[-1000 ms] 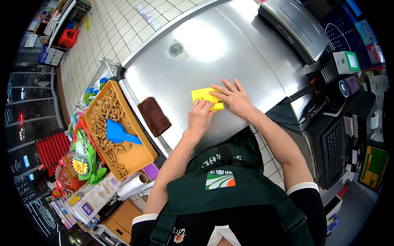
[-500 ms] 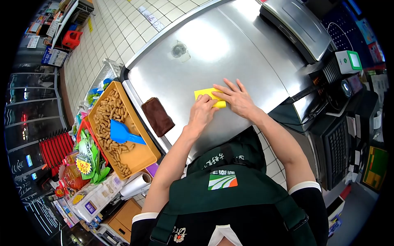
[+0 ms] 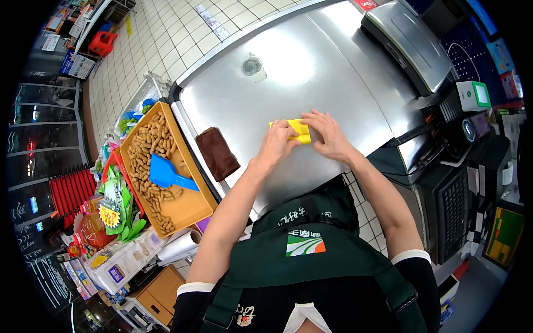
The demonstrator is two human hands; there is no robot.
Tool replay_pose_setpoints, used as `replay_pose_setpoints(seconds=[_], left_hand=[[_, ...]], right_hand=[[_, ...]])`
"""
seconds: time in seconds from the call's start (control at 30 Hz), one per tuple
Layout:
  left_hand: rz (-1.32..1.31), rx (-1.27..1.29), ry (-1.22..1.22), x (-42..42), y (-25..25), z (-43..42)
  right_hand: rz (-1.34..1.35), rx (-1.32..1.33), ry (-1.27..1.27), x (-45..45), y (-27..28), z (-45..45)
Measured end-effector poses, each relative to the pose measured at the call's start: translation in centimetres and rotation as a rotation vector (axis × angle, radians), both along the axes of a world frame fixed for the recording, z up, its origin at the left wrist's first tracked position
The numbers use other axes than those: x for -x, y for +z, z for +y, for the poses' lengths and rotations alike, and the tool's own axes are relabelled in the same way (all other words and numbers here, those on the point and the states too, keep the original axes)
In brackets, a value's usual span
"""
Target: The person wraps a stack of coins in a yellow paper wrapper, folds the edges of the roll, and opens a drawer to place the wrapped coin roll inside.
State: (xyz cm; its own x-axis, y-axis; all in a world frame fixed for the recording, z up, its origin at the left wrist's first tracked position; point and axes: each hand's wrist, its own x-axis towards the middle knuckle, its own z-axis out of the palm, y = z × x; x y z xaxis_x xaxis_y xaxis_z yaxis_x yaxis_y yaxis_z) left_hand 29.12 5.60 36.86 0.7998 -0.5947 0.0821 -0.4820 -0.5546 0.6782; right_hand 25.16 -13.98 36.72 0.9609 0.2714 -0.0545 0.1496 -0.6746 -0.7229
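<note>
A small yellow sheet [image 3: 300, 129], folded or rolled along its near side, lies on the steel counter top [image 3: 338, 83]; cloth or paper, I cannot tell. My left hand [image 3: 276, 142] has its fingers bent and pressed onto the left part of the sheet. At the right end, my right hand [image 3: 328, 136] is held with thumb and fingers apart, its fingertips at the sheet's edge. A brown folded cloth [image 3: 217, 155] lies on the counter to the left of my hands.
Left of the counter stands an orange tray [image 3: 186, 213] of peanuts [image 3: 150, 139] with a blue scoop [image 3: 165, 172] in it. A silver lidded machine [image 3: 411, 47] occupies the far right, with a keyboard [image 3: 452, 213] and a white-and-green device [image 3: 473, 95] nearer.
My right hand has gone from lying flat with spread fingers to a curved shape at the sheet's right end. My left hand still presses the sheet, whose rolled part looks flatter. The view has shifted slightly.
</note>
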Motion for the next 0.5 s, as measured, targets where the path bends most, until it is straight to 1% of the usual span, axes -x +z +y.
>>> replay_pose_setpoints(seconds=[0.03, 0.07, 0.1, 0.13, 0.17, 0.27, 0.33, 0.37, 0.43, 0.47, 0.5], left_hand=[[0.051, -0.029, -0.011, -0.4, 0.0, 0.0], [0.048, -0.026, -0.006, -0.9, 0.0, -0.1], [0.104, -0.036, -0.020, -1.2, -0.1, -0.1], [0.160, -0.047, -0.034, -1.4, -0.1, 0.0], [0.158, -0.046, -0.027, -1.7, -0.1, 0.0], [0.230, -0.046, -0.006, -1.6, -0.4, -0.2], [-0.017, -0.246, -0.033, -0.4, -1.0, -0.7], [-0.020, -0.246, -0.022, 0.8, -1.0, -0.8], [-0.402, -0.273, 0.052, 4.3, -0.6, -1.1], [-0.398, -0.275, 0.065, 5.4, -0.3, -1.3], [-0.287, -0.251, 0.090, 6.6, 0.0, -1.5]], right_hand=[[-0.071, 0.003, -0.022, 0.5, -0.1, 0.4], [-0.142, 0.005, -0.042, 0.8, -0.2, 0.8], [-0.143, 0.007, -0.037, 0.9, -0.6, 1.2], [-0.214, -0.029, -0.063, 1.0, -1.0, 1.6], [-0.285, -0.066, -0.087, 0.9, -1.4, 1.9], [-0.337, -0.019, -0.069, 0.2, -2.5, 1.5], [-0.288, -0.015, -0.042, -0.2, -1.7, 1.3], [-0.244, -0.008, -0.026, -0.6, -1.4, 1.1], [-0.239, -0.003, -0.019, -0.9, -1.3, 1.0], [-0.224, 0.003, -0.023, -0.9, -1.3, 1.1], [-0.217, 0.002, -0.006, -0.8, -1.4, 1.1]])
